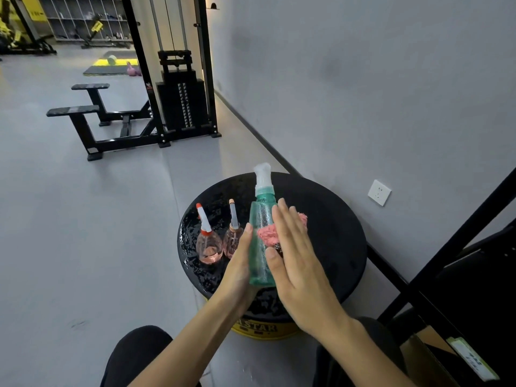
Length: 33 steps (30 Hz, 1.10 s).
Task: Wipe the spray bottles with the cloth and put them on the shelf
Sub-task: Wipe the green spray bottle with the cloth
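A tall teal spray bottle (pixel 261 238) with a white pump top is held upright above the round black stool top (pixel 332 233). My left hand (pixel 240 263) grips its lower left side. My right hand (pixel 293 255) lies flat with straight fingers, pressing a pink cloth (pixel 268 234) against the bottle's right side. Two small pink bottles stand on the stool to the left: one with a red-and-white nozzle (pixel 208 241), one with a slim grey nozzle (pixel 232 236).
A black shelf frame (pixel 446 261) rises at the right, close to my right arm. The grey wall with a white socket (pixel 379 192) is behind the stool. A black weight machine (pixel 178 107) and bench stand farther left on the grey floor.
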Each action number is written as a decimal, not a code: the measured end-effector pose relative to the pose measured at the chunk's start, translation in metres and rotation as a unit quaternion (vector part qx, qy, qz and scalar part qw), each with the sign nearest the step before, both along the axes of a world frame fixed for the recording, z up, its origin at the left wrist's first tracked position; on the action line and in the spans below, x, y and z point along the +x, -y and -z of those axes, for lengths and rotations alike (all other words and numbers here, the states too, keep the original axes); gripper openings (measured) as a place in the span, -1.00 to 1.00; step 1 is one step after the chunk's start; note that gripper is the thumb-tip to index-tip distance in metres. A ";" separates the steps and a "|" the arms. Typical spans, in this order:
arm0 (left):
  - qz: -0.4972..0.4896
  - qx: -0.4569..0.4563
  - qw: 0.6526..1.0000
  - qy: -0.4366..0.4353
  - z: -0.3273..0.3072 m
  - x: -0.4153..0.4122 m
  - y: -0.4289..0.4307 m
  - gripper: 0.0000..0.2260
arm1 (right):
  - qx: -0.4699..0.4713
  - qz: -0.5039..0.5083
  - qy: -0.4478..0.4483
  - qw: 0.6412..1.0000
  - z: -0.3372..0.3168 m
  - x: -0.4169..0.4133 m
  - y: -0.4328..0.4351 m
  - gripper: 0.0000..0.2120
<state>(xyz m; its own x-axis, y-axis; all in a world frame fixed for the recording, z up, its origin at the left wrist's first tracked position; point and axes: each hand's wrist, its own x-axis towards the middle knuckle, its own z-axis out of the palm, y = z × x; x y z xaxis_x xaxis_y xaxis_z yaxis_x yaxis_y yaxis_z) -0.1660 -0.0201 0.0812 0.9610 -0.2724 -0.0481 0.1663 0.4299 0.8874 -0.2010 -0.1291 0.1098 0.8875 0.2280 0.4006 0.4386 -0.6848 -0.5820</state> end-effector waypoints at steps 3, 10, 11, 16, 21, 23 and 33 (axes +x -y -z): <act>-0.001 0.008 1.000 -0.012 0.007 0.010 0.002 -0.55 | -0.002 0.000 -0.013 1.000 0.010 -0.001 0.003 -0.45; 0.014 0.049 0.999 0.002 0.026 0.030 0.017 -0.60 | -0.002 0.005 -0.034 0.999 0.039 0.007 0.021 -0.40; 0.018 0.057 0.998 0.001 0.029 0.034 0.019 -0.58 | 0.001 0.008 -0.041 0.999 0.043 0.009 0.024 -0.38; 0.029 0.083 0.996 -0.005 0.053 0.058 0.034 -0.27 | 0.060 0.027 -0.048 0.997 0.065 0.016 0.037 -0.28; 0.036 0.087 0.995 -0.016 0.074 0.078 0.047 -0.37 | 0.162 0.060 -0.057 0.983 0.085 0.029 0.058 -0.38; 0.034 0.083 0.996 -0.028 0.080 0.086 0.051 -0.38 | 0.231 0.102 -0.076 0.965 0.096 0.036 0.067 -0.53; 0.038 0.130 0.990 -0.033 0.121 0.117 0.062 -0.43 | 0.687 0.198 -0.261 0.649 0.118 0.105 0.110 -0.66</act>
